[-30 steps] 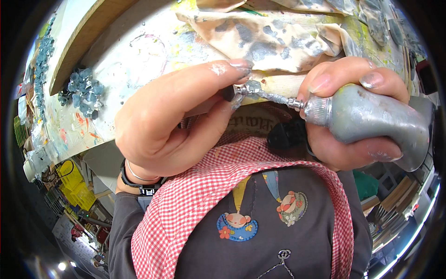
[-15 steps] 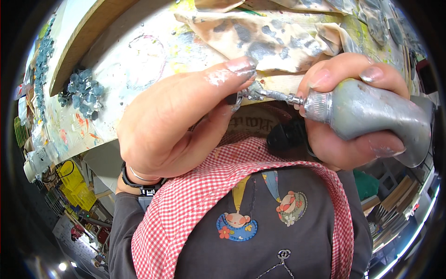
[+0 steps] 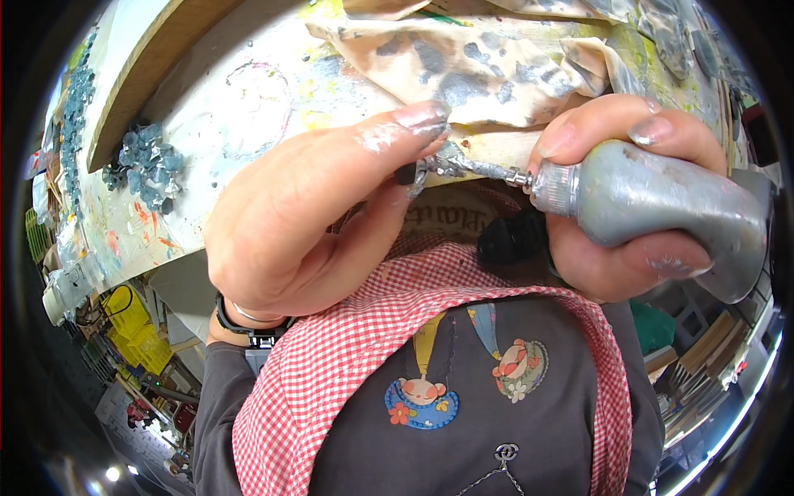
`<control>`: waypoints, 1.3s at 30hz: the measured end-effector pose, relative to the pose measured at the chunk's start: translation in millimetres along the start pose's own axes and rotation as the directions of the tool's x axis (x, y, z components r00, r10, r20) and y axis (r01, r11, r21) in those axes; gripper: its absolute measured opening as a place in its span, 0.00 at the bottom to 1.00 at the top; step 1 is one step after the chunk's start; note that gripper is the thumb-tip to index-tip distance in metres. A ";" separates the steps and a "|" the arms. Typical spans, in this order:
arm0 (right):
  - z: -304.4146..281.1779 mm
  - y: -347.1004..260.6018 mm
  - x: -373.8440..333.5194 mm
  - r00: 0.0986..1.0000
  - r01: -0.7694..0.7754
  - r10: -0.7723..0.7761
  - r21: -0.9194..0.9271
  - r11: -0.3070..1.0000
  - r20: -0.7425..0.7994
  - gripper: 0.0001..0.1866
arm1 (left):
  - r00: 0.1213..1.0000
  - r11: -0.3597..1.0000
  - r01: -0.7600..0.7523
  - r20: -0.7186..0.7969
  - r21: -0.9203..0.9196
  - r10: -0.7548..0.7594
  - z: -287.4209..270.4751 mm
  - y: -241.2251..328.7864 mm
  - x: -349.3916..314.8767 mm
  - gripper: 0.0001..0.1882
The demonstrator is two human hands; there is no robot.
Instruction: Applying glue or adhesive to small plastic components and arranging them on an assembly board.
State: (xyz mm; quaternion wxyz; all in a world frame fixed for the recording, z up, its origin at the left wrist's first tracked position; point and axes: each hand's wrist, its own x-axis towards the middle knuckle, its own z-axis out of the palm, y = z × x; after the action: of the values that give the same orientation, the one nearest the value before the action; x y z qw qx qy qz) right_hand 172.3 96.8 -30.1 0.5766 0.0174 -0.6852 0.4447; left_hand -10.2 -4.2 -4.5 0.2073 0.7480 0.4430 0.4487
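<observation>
My left hand [image 3: 302,211] is closed in a pinch, thumb against fingers, on a small silver-grey piece [image 3: 447,160] coated in wet-looking paint. Part of that piece is hidden by the fingertips, so its kind is unclear. My right hand [image 3: 591,252] wraps round a squeeze bottle [image 3: 662,194] of grey paint, lying nearly level with its ribbed collar to the left. Its thin metal nozzle [image 3: 518,177] points at the small piece and meets its right end or lies very close to it. Silver paint smears both hands' fingertips.
Behind my hands is a paint-stained white table [image 3: 248,99]. A cloth with grey blotches [image 3: 463,70] lies at its far side. A heap of small blue-grey pieces [image 3: 149,169] sits at left beside a curved wooden strip [image 3: 136,83]. Yellow crates [image 3: 136,331] stand lower left.
Both hands have shifted slightly left, with the small piece and the squeeze bottle still held. The bottle is turned a little, its collar lower.
</observation>
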 end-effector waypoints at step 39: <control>-4.6 1.7 4.0 0.994 0.025 -0.032 0.064 0.998 0.109 0.28 | 0.990 0.993 0.111 -0.096 0.029 -0.108 0.0 2.1 1.6 0.13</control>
State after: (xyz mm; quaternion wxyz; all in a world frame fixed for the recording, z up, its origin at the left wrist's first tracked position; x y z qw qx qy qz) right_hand 173.7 102.7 -28.2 0.5437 0.0696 -0.7013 0.4558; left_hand -8.9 -4.0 -2.2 0.1974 0.7039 0.5003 0.4639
